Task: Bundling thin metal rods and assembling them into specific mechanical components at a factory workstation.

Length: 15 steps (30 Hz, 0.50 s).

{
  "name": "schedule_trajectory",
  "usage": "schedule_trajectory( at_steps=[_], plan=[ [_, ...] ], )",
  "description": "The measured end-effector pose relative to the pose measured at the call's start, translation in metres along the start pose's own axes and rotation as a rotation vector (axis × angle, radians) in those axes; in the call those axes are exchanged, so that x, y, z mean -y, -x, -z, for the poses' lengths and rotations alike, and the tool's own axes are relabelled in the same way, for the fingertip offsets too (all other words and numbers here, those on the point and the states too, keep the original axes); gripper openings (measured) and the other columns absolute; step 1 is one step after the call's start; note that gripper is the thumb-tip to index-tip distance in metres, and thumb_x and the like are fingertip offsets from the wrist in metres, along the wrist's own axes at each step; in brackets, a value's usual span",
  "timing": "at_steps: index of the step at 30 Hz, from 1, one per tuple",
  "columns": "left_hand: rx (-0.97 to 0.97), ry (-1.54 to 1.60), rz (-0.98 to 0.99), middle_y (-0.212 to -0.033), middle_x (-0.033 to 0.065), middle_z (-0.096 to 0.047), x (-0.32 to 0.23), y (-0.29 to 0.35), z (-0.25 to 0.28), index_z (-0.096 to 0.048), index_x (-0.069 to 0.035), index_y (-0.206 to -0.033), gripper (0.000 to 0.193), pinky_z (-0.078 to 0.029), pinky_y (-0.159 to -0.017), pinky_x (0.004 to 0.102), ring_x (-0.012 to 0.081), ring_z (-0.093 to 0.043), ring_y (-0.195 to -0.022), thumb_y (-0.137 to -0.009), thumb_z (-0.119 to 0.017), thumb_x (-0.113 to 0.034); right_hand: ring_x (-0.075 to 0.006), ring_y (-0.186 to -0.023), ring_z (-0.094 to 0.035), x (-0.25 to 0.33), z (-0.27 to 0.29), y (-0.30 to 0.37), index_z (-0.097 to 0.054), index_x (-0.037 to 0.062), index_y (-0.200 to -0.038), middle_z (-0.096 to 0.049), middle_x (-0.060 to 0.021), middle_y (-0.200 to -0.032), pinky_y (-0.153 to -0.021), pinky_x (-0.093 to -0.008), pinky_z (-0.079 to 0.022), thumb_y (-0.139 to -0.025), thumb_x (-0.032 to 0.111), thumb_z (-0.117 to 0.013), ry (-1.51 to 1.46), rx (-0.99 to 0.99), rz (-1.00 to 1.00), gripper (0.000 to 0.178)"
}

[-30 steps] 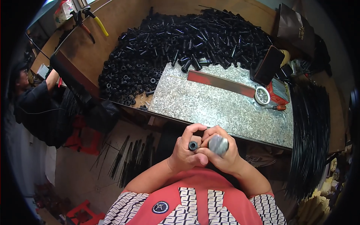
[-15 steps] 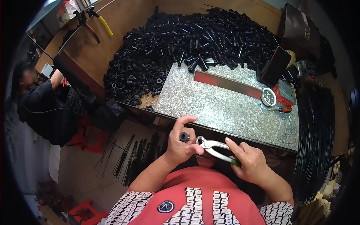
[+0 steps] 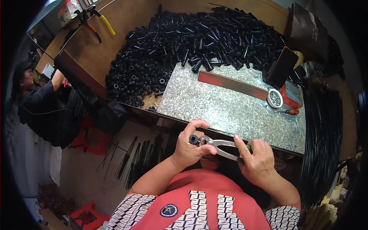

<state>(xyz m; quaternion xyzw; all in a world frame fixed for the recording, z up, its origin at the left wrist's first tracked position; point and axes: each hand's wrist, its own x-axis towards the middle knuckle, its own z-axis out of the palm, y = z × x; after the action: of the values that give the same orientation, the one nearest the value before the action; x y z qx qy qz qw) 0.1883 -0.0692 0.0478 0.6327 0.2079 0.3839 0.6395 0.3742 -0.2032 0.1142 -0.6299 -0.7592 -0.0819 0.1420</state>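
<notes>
My left hand [image 3: 188,147] is closed round a small black tubular part [image 3: 194,139], whose round end with a central hole faces up. The index finger arches above it. My right hand [image 3: 255,157] grips the green handles of metal end-cutting pliers [image 3: 224,147], its index finger stretched along them. The jaws of the pliers lie against the side of the black part, near my left thumb; what is between them cannot be made out. Both hands are held in front of the table's near edge, above my lap.
A big heap of black tubular parts [image 3: 199,38] covers the back of the table. On the speckled tabletop [image 3: 214,105] lie a flat metal bar [image 3: 234,87], a white bowl [image 3: 274,99], a screwdriver [image 3: 292,112] and a propped phone [image 3: 282,67]. Black rods [image 3: 322,126] hang right. Another person [image 3: 44,103] sits left.
Both hands have moved slightly right and up. The pliers' jaws have come up against the black part, where a gap showed before. The pliers' handles now stand wider apart.
</notes>
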Motion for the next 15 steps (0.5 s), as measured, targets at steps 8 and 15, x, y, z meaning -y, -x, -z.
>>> schedule_trajectory(
  at_steps=[8,15],
  plan=[
    [0.003,0.004,0.011,-0.069,-0.0017,-0.062,-0.003,-0.001,-0.005,-0.046,-0.003,-0.113,0.066,-0.041,-0.057,0.0157,0.0007,-0.052,-0.065,-0.07,-0.086,-0.033,-0.023,-0.066,-0.049,-0.007,0.006,0.002,-0.053,0.0098,-0.132,-0.047,-0.0087,-0.079,-0.056,-0.0361,-0.038,-0.063,0.007,-0.069,0.172,-0.027,0.079,0.071],
    [0.011,-0.138,-0.065,-0.063,-0.0026,-0.058,0.009,0.002,-0.003,-0.046,-0.003,-0.113,0.07,-0.039,-0.053,0.0163,0.0002,-0.05,-0.06,-0.067,-0.086,-0.038,-0.0257,-0.062,-0.049,-0.004,0.016,0.001,-0.048,0.0077,-0.136,-0.045,-0.0085,-0.075,-0.053,-0.0373,-0.039,-0.062,0.005,-0.072,-0.147,0.201,-0.041,0.078]
  ],
)
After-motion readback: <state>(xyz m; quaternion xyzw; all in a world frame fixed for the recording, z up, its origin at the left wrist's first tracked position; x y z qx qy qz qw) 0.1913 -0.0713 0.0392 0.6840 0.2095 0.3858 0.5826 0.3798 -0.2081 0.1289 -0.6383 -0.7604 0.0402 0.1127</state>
